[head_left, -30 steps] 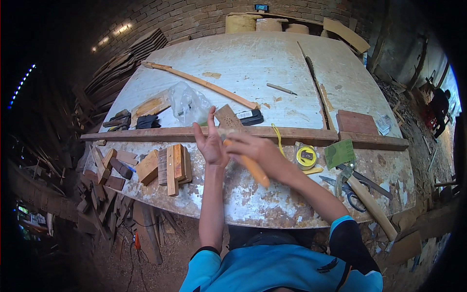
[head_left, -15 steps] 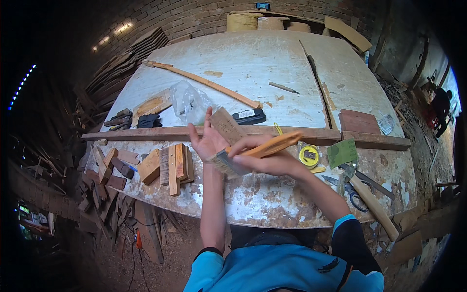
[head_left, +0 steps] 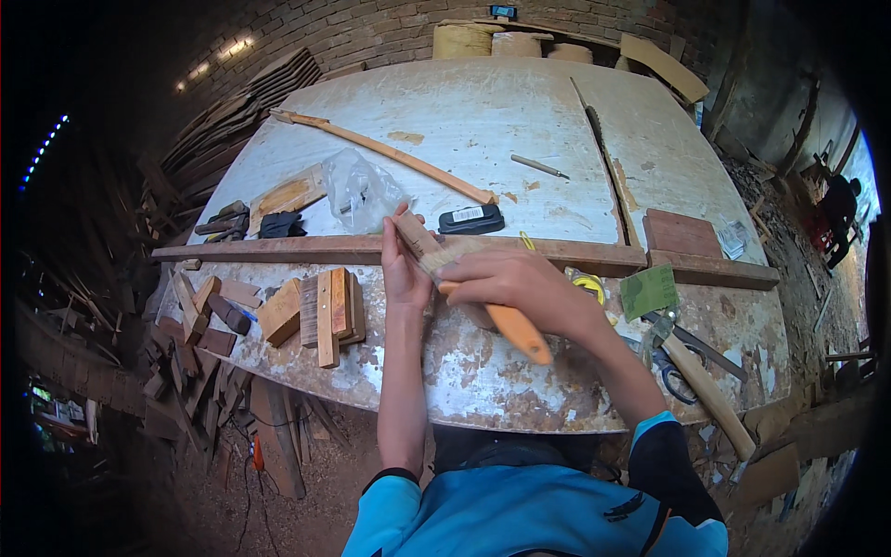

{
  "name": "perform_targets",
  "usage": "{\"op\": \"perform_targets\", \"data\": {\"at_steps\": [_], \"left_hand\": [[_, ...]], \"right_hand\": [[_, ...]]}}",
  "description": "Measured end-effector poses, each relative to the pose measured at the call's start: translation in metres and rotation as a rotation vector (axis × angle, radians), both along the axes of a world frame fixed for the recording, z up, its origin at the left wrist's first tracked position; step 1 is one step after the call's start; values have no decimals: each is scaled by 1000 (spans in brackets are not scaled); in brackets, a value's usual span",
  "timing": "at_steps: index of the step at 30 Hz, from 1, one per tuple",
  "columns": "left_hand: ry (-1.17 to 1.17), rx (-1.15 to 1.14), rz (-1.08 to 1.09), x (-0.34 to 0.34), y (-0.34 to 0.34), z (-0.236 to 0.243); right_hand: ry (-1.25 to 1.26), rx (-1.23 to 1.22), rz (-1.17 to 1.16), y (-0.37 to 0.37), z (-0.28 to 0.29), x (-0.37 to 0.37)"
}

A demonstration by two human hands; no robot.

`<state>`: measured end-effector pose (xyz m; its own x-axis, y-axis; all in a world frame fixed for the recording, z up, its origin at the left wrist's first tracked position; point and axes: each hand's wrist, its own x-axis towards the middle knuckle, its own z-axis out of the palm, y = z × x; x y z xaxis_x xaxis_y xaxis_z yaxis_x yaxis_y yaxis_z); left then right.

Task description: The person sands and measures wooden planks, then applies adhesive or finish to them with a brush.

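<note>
My left hand (head_left: 406,278) is closed around a small wooden block (head_left: 415,232), held tilted over the front of the workbench. In my right hand (head_left: 524,288) is a flat paintbrush (head_left: 522,339), its orange handle slanting down towards me. The pale bristles lie against the block's face, though my fingers partly cover the brush's middle. Just beyond my left hand sits a clear plastic bag (head_left: 357,190). A black case with a white label (head_left: 471,219) lies past the block.
A long wooden rail (head_left: 306,249) crosses the bench. Wooden blocks (head_left: 329,316) stand left of my left forearm. To the right are a yellow tape measure (head_left: 590,286), a green sheet (head_left: 648,292), a hammer (head_left: 710,395) and blue-handled scissors (head_left: 677,381). Wood scraps (head_left: 186,381) fill the left side.
The brush has swung round, from its handle pointing right to pointing down towards me, and its bristles have moved onto the block. My left fingers, spread before, have closed around the block.
</note>
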<state>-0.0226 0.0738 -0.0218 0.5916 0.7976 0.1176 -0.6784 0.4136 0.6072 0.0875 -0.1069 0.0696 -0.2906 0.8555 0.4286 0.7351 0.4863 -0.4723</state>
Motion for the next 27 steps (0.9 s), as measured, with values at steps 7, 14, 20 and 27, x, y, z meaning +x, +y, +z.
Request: {"op": "perform_targets", "data": {"at_steps": [7, 14, 20, 27], "left_hand": [[-30, 72, -34, 1, -6, 7], [-2, 336, -85, 9, -31, 14], [123, 268, -222, 12, -34, 11], [257, 328, -251, 16, -47, -1]], "right_hand": [[-90, -686, 321, 6, -12, 0], [29, 461, -90, 11, -2, 6], [-174, 675, -202, 17, -2, -1], [-120, 552, -191, 9, 5, 12]]}}
